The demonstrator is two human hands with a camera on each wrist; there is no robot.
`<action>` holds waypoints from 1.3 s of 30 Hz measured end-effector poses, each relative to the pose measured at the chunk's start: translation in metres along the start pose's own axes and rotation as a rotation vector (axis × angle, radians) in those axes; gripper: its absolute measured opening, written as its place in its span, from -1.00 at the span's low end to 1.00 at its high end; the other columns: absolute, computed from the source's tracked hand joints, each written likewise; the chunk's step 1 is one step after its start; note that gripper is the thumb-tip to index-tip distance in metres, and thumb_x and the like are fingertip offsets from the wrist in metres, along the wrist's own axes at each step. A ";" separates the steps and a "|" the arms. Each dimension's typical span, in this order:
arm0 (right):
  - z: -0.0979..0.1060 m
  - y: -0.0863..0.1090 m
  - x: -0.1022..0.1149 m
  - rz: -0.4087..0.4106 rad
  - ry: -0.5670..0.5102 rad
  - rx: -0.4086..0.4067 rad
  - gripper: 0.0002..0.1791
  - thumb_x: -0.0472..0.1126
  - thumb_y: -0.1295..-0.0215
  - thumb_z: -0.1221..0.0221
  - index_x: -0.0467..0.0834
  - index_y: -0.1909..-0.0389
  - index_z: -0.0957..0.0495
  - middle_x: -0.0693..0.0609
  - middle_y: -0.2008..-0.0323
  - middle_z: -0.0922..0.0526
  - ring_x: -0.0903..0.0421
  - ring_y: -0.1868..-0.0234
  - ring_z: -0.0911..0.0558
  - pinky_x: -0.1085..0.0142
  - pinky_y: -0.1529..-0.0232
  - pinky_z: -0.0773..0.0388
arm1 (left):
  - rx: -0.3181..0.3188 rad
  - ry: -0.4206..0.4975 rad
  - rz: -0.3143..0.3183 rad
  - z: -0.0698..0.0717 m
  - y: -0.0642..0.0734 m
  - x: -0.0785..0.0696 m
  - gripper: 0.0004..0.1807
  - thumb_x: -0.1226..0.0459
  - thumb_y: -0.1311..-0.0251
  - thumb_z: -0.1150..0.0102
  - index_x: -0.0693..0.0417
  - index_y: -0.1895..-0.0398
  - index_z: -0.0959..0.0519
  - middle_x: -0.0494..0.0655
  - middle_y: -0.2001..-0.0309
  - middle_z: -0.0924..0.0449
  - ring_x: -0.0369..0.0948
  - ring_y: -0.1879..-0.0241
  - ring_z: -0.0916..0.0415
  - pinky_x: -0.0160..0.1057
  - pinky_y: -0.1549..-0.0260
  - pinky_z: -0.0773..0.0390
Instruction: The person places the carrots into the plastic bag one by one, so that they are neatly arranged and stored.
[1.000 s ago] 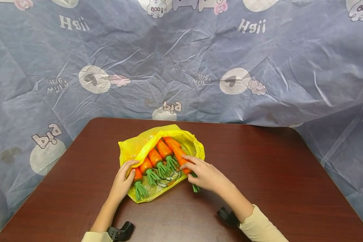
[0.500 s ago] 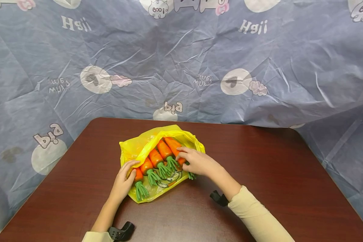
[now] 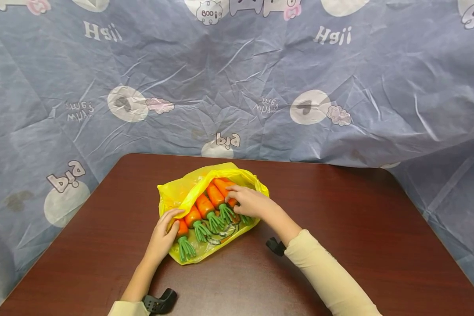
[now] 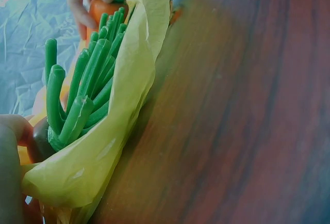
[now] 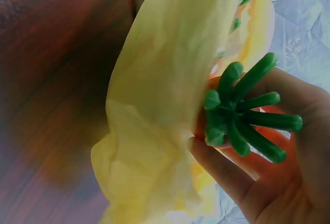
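Observation:
A yellow plastic bag [image 3: 174, 191] lies on its side on the table, its mouth facing me. Several orange carrots [image 3: 204, 206] with green stem tops lie side by side in it, tops towards the opening. My left hand [image 3: 163, 237] grips the bag's rim at the left, fingers over the upper edge, thumb beside the leftmost carrot [image 3: 182, 229]. At the right side of the mouth, my right hand [image 3: 250, 202] holds a carrot, its green top [image 5: 240, 113] pointing out towards the right wrist camera. The tips of the carrots are hidden deeper in the bag.
The dark reddish-brown table [image 3: 339, 210] extends on both sides of the bag. Behind it hangs a wrinkled blue-grey printed cloth [image 3: 229, 70]. A black band [image 3: 159, 301] is on the left wrist, with another [image 3: 275, 246] on the right.
My right hand has moved away from me and slightly left, sliding its carrot deeper into the bag alongside the others. The left hand has kept its hold on the rim.

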State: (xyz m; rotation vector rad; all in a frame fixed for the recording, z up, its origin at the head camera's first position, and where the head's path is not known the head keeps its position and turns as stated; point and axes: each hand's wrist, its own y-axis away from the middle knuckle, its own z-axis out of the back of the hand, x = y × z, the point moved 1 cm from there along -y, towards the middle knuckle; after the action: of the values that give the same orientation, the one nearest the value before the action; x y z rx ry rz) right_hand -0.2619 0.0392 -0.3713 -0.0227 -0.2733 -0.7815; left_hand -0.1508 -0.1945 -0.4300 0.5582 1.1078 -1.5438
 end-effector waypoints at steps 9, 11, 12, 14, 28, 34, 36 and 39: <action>-0.005 -0.022 -0.005 -0.065 0.048 -0.004 -0.68 -0.29 -0.10 -0.09 0.02 0.11 -0.55 0.05 -0.28 -0.29 0.03 -0.19 -0.41 0.30 0.25 -0.42 | 0.006 -0.005 0.009 0.001 0.000 0.000 -0.70 0.45 -0.24 0.10 0.25 -0.03 -0.46 0.22 -0.09 -0.38 0.11 -0.20 -0.21 0.18 -0.16 -0.16; -0.008 -0.025 -0.006 -0.077 0.040 -0.021 -0.68 -0.29 -0.10 -0.09 0.02 0.10 -0.55 0.04 -0.28 -0.28 0.03 -0.18 -0.42 0.28 0.25 -0.44 | 0.006 -0.004 0.012 0.000 0.000 0.000 -0.70 0.45 -0.24 0.09 0.25 -0.03 -0.46 0.22 -0.09 -0.38 0.11 -0.20 -0.21 0.18 -0.16 -0.16; -0.009 -0.027 -0.006 -0.080 0.038 -0.034 -0.68 -0.30 -0.11 -0.08 0.01 0.10 -0.55 0.03 -0.28 -0.28 0.02 -0.18 -0.41 0.27 0.24 -0.45 | 0.005 -0.004 0.011 0.000 0.000 0.000 -0.70 0.45 -0.24 0.09 0.25 -0.03 -0.46 0.23 -0.09 -0.38 0.12 -0.20 -0.21 0.18 -0.16 -0.15; -0.011 -0.029 -0.006 -0.088 0.031 -0.061 -0.67 -0.30 -0.12 -0.07 0.00 0.09 -0.55 0.02 -0.29 -0.27 0.02 -0.20 -0.40 0.26 0.27 -0.45 | 0.003 -0.004 0.011 0.000 0.000 0.000 -0.70 0.45 -0.24 0.09 0.26 -0.03 -0.46 0.23 -0.10 -0.38 0.12 -0.21 -0.20 0.19 -0.16 -0.15; -0.035 -0.035 -0.011 -0.109 0.022 -0.216 -0.64 -0.34 -0.26 0.01 -0.04 -0.06 -0.47 0.01 -0.35 -0.19 -0.02 -0.37 -0.17 0.06 -0.04 -0.48 | -0.002 0.001 0.010 0.000 -0.001 0.000 -0.70 0.45 -0.23 0.08 0.25 -0.02 -0.46 0.21 -0.09 -0.39 0.08 -0.20 -0.21 0.11 -0.17 -0.15; -0.040 -0.037 -0.009 -0.121 0.022 -0.216 -0.63 -0.35 -0.27 0.06 -0.08 -0.08 -0.46 -0.02 -0.33 -0.19 0.00 -0.35 -0.18 0.10 -0.10 -0.43 | -0.002 0.003 0.002 0.000 -0.001 0.000 -0.70 0.45 -0.24 0.09 0.26 -0.03 -0.46 0.24 -0.09 -0.38 0.11 -0.21 -0.20 0.16 -0.17 -0.14; -0.042 -0.037 -0.009 -0.118 0.013 -0.199 -0.61 -0.35 -0.27 0.07 -0.11 -0.10 -0.43 -0.05 -0.33 -0.17 -0.01 -0.35 -0.17 0.11 -0.17 -0.37 | 0.000 0.006 0.000 0.000 0.000 0.000 -0.70 0.45 -0.24 0.09 0.27 -0.03 -0.46 0.25 -0.09 -0.38 0.12 -0.21 -0.20 0.18 -0.17 -0.14; -0.044 -0.036 -0.009 -0.129 -0.010 -0.152 -0.55 -0.33 -0.26 0.08 -0.12 -0.19 -0.34 -0.07 -0.36 -0.11 -0.02 -0.38 -0.11 0.13 -0.28 -0.24 | 0.000 0.005 -0.002 0.000 0.000 0.000 -0.70 0.45 -0.24 0.09 0.27 -0.03 -0.46 0.25 -0.09 -0.38 0.13 -0.21 -0.20 0.18 -0.17 -0.14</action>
State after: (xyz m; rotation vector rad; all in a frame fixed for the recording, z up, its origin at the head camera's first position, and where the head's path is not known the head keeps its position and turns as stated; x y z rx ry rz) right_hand -0.2831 0.0143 -0.4189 -0.1541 -0.2258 -0.9290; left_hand -0.1511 -0.1943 -0.4305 0.5613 1.1125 -1.5445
